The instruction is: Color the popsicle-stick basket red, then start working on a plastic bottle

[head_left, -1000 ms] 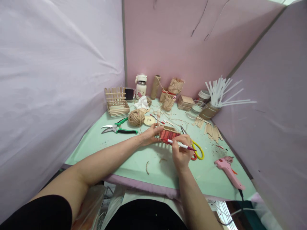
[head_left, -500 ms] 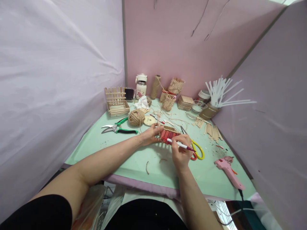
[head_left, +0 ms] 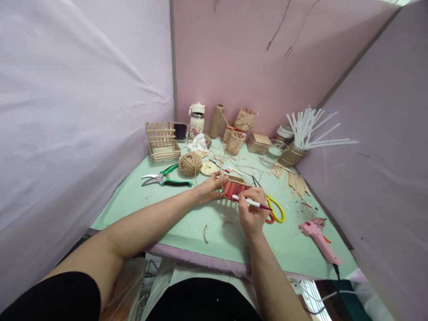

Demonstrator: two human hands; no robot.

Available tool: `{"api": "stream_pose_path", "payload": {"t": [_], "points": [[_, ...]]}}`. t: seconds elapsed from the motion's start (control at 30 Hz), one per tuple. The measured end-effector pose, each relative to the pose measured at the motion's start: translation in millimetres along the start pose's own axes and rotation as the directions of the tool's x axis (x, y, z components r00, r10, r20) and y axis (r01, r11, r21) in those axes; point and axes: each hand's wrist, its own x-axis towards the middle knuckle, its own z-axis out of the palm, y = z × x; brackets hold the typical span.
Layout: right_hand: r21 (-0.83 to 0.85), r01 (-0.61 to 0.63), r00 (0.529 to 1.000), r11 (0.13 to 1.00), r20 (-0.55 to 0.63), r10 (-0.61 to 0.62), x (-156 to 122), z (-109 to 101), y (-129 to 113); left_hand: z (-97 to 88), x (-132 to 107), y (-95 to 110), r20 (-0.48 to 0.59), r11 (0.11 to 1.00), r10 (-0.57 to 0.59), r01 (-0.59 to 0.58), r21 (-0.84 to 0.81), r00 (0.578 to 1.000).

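Green cloth covers the surface (head_left: pixel 157 227), and toward its back left corner a slatted wooden rack (head_left: pixel 163 154) is placed, with green-handled pruning shears (head_left: pixel 162 179) laid out nearer the left edge and a ball of twine (head_left: pixel 190 164) set just to their right. Next, around the middle of the surface, well back from the front edge, the red-slatted piece (head_left: pixel 234 188) is steadied at its left end by the left hand (head_left: pixel 210 187), its thumb and fingers closed on that end. Almost nothing has been changed over the last second: the piece is kept in place, and only the white pen (head_left: pixel 253 203) has been tilted and shifted very slightly, so the colouring seems to be carried on at the same spot. Upright slats are seen in uneven reds, some brighter and some darker, topped by a tan rim; pale ends are left showing below. The pen is gripped in the narrowed fingers of the right hand (head_left: pixel 252 217), its left end brought to the red face, though contact cannot be made out. Beyond that hand, scissors (head_left: pixel 279 207) are partly hidden, and toward the right edge a pink glue gun (head_left: pixel 317 236) is laid down.
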Motion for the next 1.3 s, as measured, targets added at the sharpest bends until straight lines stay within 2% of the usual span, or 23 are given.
{"api": "stream_pose_path", "payload": {"t": [0.17, 0.33, 0.47, 0.63, 0.8, 0.97, 1.13, 1.3], "points": [[0.028, -0.05, 0.997, 0.998, -0.049, 0.052, -0.7, 1.1, -0.1, 0.9, -1.7, 1.7, 0.007, 1.0, 0.004, -0.004, -0.007, 1.0], [0.013, -0.004, 1.0, 1.0, -0.018, 0.004, -0.6, 0.7, -0.4, -0.3, -0.9, 0.7, 0.013, 1.0, 0.006, -0.006, -0.007, 1.0], [0.034, -0.047, 0.998, 0.998, -0.046, 0.049, -0.6, 1.3, -0.4, -0.9, -0.3, 0.4, -0.015, 1.0, -0.006, 0.005, -0.017, 1.0], [0.018, -0.004, 1.0, 1.0, -0.025, 0.005, -0.9, 1.4, -0.2, 1.2, -1.5, 1.4, 0.0, 1.0, 0.008, -0.008, -0.017, 1.0], [0.025, -0.039, 0.998, 0.999, -0.041, 0.04, 0.0, 1.2, -0.5, 2.9, -1.9, 2.2, -0.02, 1.0, 0.0, 0.0, -0.009, 1.0], [0.013, 0.016, 1.0, 1.0, 0.003, -0.016, 1.1, 0.2, -0.8, 0.6, -1.6, 1.0, 0.013, 1.0, 0.005, -0.005, -0.009, 1.0], [0.011, -0.02, 0.999, 1.0, -0.034, 0.021, 1.0, 0.6, -1.8, -1.4, -1.0, 0.2, -0.001, 1.0, -0.004, 0.004, -0.015, 1.0], [0.017, 0.024, 1.0, 1.0, 0.003, -0.024, 0.4, -0.2, -0.2, 0.0, -1.4, 1.5, 0.005, 1.0, 0.003, -0.003, -0.012, 1.0]]}}
